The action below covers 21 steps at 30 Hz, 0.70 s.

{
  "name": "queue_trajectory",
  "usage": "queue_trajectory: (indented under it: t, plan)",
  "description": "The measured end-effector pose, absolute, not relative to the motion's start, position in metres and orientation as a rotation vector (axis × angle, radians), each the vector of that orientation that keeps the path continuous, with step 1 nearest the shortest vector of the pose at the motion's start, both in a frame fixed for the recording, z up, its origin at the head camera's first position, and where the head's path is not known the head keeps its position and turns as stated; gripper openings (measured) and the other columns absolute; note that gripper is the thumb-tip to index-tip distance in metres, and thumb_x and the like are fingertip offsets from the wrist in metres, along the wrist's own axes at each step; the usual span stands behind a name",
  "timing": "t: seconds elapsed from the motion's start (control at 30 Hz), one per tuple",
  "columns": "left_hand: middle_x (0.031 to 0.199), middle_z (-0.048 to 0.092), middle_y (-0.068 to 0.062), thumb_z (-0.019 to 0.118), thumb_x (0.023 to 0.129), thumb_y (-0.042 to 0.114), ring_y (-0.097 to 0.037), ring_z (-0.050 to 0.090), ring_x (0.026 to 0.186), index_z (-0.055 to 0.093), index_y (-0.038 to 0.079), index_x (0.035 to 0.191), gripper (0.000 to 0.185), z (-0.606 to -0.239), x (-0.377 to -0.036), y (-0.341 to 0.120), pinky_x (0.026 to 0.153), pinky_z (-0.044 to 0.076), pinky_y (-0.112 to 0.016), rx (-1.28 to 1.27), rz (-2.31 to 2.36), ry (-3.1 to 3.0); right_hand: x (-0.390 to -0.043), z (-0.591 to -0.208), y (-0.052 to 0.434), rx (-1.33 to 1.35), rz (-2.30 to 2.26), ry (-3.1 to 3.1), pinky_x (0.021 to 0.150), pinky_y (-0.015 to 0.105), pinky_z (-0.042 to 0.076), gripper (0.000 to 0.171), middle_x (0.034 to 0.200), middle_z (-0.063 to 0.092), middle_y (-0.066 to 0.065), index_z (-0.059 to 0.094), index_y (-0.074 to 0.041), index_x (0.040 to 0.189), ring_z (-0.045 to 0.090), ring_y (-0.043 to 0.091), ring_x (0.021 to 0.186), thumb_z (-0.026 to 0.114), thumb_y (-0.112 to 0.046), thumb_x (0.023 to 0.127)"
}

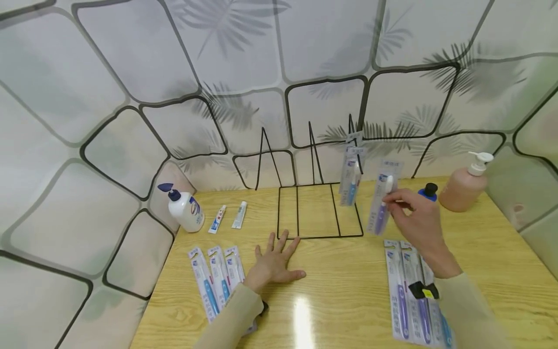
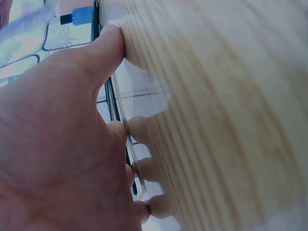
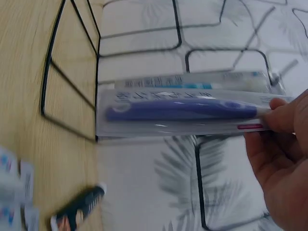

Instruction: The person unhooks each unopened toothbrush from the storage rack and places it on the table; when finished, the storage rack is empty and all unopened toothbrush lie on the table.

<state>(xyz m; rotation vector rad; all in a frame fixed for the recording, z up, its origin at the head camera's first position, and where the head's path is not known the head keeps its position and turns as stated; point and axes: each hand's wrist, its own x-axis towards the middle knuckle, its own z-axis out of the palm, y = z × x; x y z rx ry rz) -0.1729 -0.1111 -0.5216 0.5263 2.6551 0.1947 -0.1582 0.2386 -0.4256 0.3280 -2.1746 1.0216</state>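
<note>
Nearest the camera, a row of purple packaged toothbrushes (image 1: 403,291) lies on the wooden table (image 1: 348,300), partly cut off by the frame edge and crossed by the right sleeve; a matching row of blue packaged toothbrushes (image 1: 213,281) lies on the left, its lower end hidden under the left forearm. Just beyond these, the left hand (image 1: 275,261) rests flat on the table, fingers spread and straight, holding nothing. Farther on, the right hand (image 1: 411,213) pinches a purple toothbrush pack (image 1: 381,206) by its top, upright and off the table, just right of the black wire rack (image 1: 320,213). One blue pack (image 1: 352,179) already hangs on the rack. Behind the right hand stands a small dark-capped bottle (image 1: 429,191), mostly hidden, possibly blue. Two small tubes (image 1: 228,217), a white pump bottle (image 1: 185,208) and a pink pump bottle (image 1: 464,186) stand near the wall.
</note>
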Motion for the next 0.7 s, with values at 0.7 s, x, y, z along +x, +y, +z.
queue_trajectory:
  t: [0.7]
  plan:
    - [0.174, -0.008, -0.002, 0.053, 0.088, 0.078, -0.042, -0.008, 0.158, 0.005, 0.040, 0.164, 0.097, -0.522, -0.172, -0.112, 0.113, 0.011, -0.081, 0.527, 0.215, 2.660, -0.071, -0.500, 0.394, -0.168, 1.407, -3.196, 0.064, 0.027, 0.055, 0.016, 0.090, 0.068, 0.005, 0.063, 0.011, 0.109, 0.058, 0.004, 0.072, 0.054, 0.001, 0.099]
